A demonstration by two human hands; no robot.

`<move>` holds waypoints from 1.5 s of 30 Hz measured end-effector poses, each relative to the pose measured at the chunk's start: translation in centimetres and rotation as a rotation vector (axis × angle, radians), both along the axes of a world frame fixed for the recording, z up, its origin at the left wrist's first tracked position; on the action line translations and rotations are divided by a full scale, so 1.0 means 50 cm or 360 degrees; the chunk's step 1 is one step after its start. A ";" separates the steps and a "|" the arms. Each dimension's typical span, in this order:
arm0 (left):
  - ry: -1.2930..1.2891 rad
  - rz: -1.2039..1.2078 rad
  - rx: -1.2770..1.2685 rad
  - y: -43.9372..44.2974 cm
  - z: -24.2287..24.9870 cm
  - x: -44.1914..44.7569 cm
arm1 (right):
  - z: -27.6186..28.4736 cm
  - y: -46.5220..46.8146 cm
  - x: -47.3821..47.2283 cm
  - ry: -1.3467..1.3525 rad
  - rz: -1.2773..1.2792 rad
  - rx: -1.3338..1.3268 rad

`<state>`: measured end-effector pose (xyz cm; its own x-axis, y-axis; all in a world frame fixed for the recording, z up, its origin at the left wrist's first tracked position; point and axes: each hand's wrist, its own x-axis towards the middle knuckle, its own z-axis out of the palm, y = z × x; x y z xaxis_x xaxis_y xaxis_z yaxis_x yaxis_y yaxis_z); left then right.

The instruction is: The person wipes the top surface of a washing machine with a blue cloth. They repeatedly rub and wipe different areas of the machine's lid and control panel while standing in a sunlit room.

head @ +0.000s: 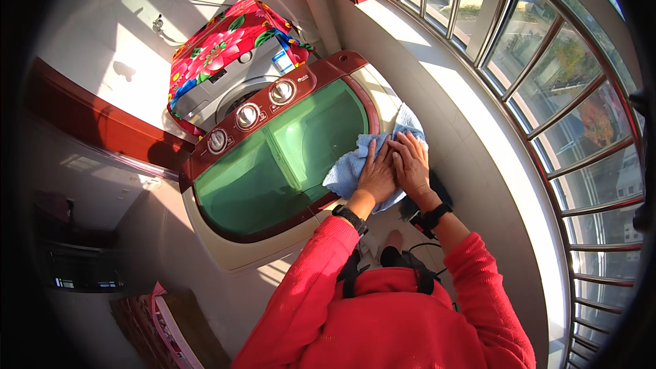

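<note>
A light blue cloth (345, 171) lies over the right front corner of a twin-tub washing machine (241, 255). My left hand (378, 174) rests palm down on the cloth, fingers spread a little. Beside it, my right hand (411, 164) presses on the cloth too, its fingers close to those of the left. Green see-through lids (287, 148) cover the two tubs, with several round knobs (248, 116) along the dark red panel behind them. The cloth hangs over the machine's edge, and what lies under both palms is hidden.
Behind stands a front-loading washing machine (200, 105) under a red floral cover (215, 48). A curved wall with a white sill (461, 97) and metal window bars (543, 130) runs along the right. Folded fabric (174, 328) lies at the lower left. A black cable hangs near my legs.
</note>
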<state>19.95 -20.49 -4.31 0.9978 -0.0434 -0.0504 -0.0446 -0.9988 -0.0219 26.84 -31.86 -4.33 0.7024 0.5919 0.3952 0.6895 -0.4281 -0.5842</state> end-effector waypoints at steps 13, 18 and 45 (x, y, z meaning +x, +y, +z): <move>-0.0484 -0.0193 -0.0115 0.026 -0.052 -0.174 | -0.015 -0.019 -0.183 0.0028 0.0007 -0.0355; -0.0487 -0.0139 -0.0007 0.048 -0.076 -0.267 | 0.003 0.002 -0.261 -0.0005 0.0111 -0.0470; -0.0422 0.0016 0.0123 0.195 -0.066 -0.666 | 0.075 0.165 -0.533 0.0006 0.0814 -0.0767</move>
<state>-13.37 -10.76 -7.62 0.9769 -0.0395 0.2101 -0.0170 -0.9940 -0.1076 0.21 -23.60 -0.60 0.2902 0.9570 0.0038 0.8718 -0.2627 -0.4134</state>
